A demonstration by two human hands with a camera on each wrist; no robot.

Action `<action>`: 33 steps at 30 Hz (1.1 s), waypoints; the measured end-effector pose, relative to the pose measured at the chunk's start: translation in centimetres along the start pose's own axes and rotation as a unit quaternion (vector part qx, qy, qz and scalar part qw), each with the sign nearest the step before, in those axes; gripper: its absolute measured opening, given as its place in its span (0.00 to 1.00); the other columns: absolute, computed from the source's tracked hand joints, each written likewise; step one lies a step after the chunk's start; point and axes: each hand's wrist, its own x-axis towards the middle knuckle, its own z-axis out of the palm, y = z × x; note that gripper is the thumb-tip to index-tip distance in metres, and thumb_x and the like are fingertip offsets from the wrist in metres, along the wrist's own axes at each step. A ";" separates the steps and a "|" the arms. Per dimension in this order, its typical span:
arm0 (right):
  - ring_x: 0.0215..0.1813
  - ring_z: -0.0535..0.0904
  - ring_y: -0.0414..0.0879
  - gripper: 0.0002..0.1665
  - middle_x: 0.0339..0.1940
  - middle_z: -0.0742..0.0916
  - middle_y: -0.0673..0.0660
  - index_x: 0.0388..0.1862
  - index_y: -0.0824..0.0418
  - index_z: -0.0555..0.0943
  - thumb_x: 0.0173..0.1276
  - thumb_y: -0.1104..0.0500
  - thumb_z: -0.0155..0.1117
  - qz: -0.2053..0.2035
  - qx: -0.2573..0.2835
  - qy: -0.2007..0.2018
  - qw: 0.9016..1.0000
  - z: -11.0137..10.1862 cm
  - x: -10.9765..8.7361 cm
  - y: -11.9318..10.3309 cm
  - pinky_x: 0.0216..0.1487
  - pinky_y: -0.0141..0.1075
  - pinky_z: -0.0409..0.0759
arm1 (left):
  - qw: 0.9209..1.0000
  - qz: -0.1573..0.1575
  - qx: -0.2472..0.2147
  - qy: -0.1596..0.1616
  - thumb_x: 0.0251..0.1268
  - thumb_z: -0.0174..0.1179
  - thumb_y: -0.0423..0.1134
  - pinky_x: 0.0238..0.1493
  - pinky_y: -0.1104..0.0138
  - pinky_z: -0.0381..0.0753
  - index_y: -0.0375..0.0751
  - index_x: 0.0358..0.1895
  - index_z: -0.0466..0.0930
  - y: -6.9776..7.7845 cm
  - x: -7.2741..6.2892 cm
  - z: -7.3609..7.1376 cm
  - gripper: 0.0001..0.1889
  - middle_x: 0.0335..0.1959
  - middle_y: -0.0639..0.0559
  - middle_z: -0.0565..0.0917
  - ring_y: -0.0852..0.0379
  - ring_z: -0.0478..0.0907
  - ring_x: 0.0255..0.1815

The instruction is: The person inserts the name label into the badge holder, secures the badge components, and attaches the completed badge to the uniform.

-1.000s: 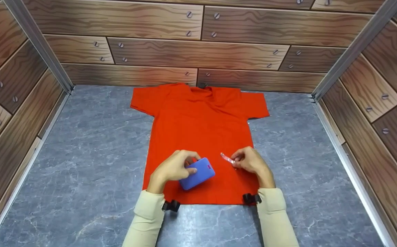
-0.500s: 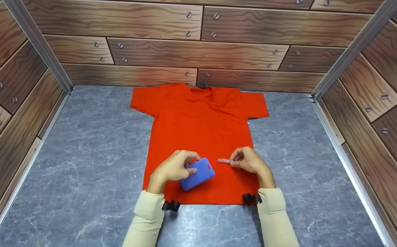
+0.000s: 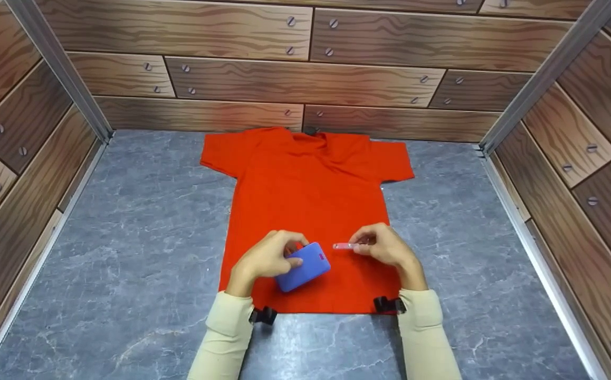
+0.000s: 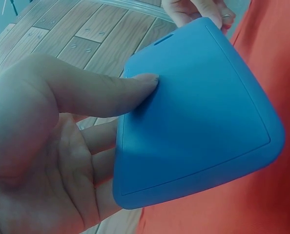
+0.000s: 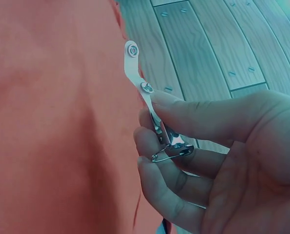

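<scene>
My left hand (image 3: 266,257) grips a blue badge holder (image 3: 308,269), thumb on its flat face and fingers behind it. A narrow slot (image 4: 163,40) shows near one end of the holder in the left wrist view. To the right, my right hand (image 3: 384,245) pinches a badge clip between thumb and fingers. Its clear strap (image 5: 131,63) stands out beyond the fingertips, with two snap studs, unfastened. A metal clip and a small safety pin (image 5: 168,157) hang at the strap's lower end. The strap's free end points at the holder's slotted end, a short gap away.
Beneath both hands an orange-red T-shirt (image 3: 311,200) lies spread on the grey marbled surface (image 3: 152,221), collar toward the back. Wood-patterned walls (image 3: 305,79) enclose the back and both sides. A small black object (image 3: 312,131) sits at the collar.
The strap in my right hand has turned from slanting up-left to nearly level, and its free end has come slightly closer to the badge holder. My left hand keeps its place.
</scene>
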 end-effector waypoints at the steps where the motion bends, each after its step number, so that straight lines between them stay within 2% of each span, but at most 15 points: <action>1: 0.32 0.78 0.41 0.06 0.32 0.89 0.65 0.38 0.67 0.89 0.61 0.70 0.74 -0.004 0.004 -0.001 1.000 -0.1 -0.1 -0.1 0.36 0.29 0.78 | 1.000 0.000 0.000 0.000 0.67 0.66 0.31 0.48 0.55 0.90 0.44 0.53 0.85 0.0 0.0 0.0 0.13 0.46 0.43 0.89 0.49 0.85 0.46; 4: 0.33 0.79 0.42 0.05 0.33 0.89 0.65 0.38 0.67 0.89 0.62 0.70 0.73 -0.009 0.008 -0.003 1.000 -0.3 -0.2 -0.2 0.37 0.29 0.79 | 1.000 0.000 -0.001 0.000 0.67 0.66 0.31 0.48 0.54 0.90 0.45 0.53 0.85 0.0 0.1 0.1 0.13 0.46 0.43 0.89 0.49 0.85 0.46; 10: 0.32 0.77 0.44 0.06 0.33 0.89 0.62 0.39 0.65 0.90 0.63 0.69 0.74 0.006 0.002 0.005 1.000 -0.7 -0.5 -0.7 0.36 0.29 0.77 | 1.000 -0.002 -0.002 0.001 0.68 0.66 0.32 0.47 0.55 0.91 0.44 0.54 0.86 0.0 0.1 0.2 0.13 0.46 0.44 0.89 0.49 0.85 0.46; 16: 0.32 0.76 0.44 0.05 0.32 0.89 0.63 0.38 0.64 0.90 0.63 0.68 0.75 -0.006 0.003 0.008 1.000 -1.0 -0.8 -0.9 0.36 0.29 0.75 | 1.000 -0.004 0.002 0.001 0.68 0.66 0.32 0.48 0.55 0.90 0.45 0.54 0.85 0.0 0.1 0.1 0.13 0.46 0.44 0.89 0.48 0.85 0.46; 25: 0.33 0.77 0.43 0.04 0.33 0.89 0.62 0.38 0.64 0.90 0.64 0.67 0.74 -0.021 0.002 -0.011 1.000 -1.0 -0.9 -1.3 0.37 0.29 0.77 | 1.000 0.002 0.001 0.003 0.68 0.66 0.31 0.47 0.55 0.91 0.45 0.54 0.85 -0.1 0.0 0.0 0.13 0.45 0.44 0.89 0.49 0.85 0.45; 33: 0.35 0.78 0.44 0.04 0.33 0.88 0.59 0.37 0.61 0.90 0.66 0.68 0.72 -0.017 0.008 -0.029 0.999 -0.8 -0.7 -1.7 0.39 0.31 0.78 | 1.000 0.010 -0.005 0.002 0.68 0.64 0.30 0.44 0.56 0.91 0.45 0.53 0.86 0.0 0.0 0.0 0.13 0.45 0.44 0.89 0.50 0.85 0.45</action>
